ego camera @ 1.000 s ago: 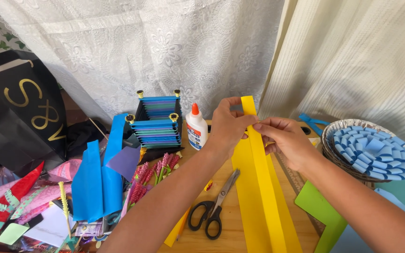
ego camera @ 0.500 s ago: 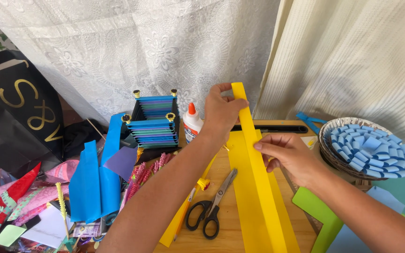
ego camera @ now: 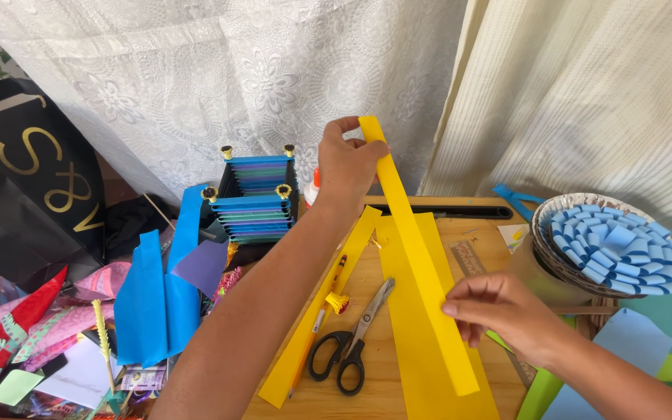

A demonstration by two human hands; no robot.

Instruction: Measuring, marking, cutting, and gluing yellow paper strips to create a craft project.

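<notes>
Folded yellow strip held up over a crowded craft table

The left hand (ego camera: 349,162) pinches the top end of a long yellow paper strip (ego camera: 418,249) between thumb and fingers, while the right hand (ego camera: 499,311) pinches its edge lower down, so the strip slants above a wider yellow sheet (ego camera: 429,365) lying flat on the wooden table (ego camera: 367,397). The strip appears already cut and creased; what remains to be done with it cannot be told. A second yellow strip (ego camera: 313,327), black-handled scissors (ego camera: 348,346), a glue bottle (ego camera: 314,187), a blue slatted box (ego camera: 254,198) and blue sheets (ego camera: 153,303) lie near, and a basket of rolled blue paper pieces (ego camera: 608,245) sits to the right. White lace and cream curtains (ego camera: 569,93) hang behind.
</notes>
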